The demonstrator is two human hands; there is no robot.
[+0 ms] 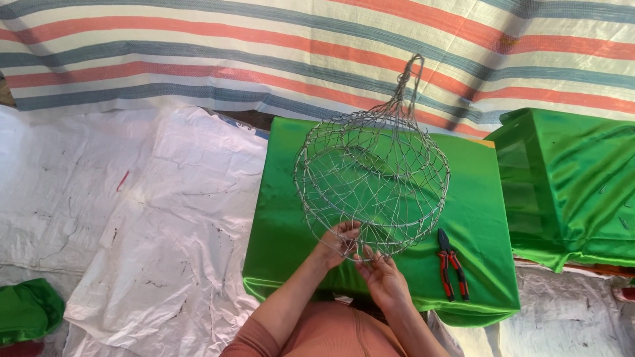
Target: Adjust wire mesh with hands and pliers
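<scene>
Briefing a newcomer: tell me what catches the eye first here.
A round wire mesh basket stands centre on a bright green cloth, both hands, left hand and right hand, gripping its lower rim. Red-handled pliers lie just right; a striped tarp spans the back.

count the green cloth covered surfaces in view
3: the green-draped table under the wire basket, a green-covered box at right, and a green bundle at bottom left, partly cut off.

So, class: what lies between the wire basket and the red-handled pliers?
Only bare green cloth: the head view shows a narrow strip separating the wire basket from the pliers.
</scene>
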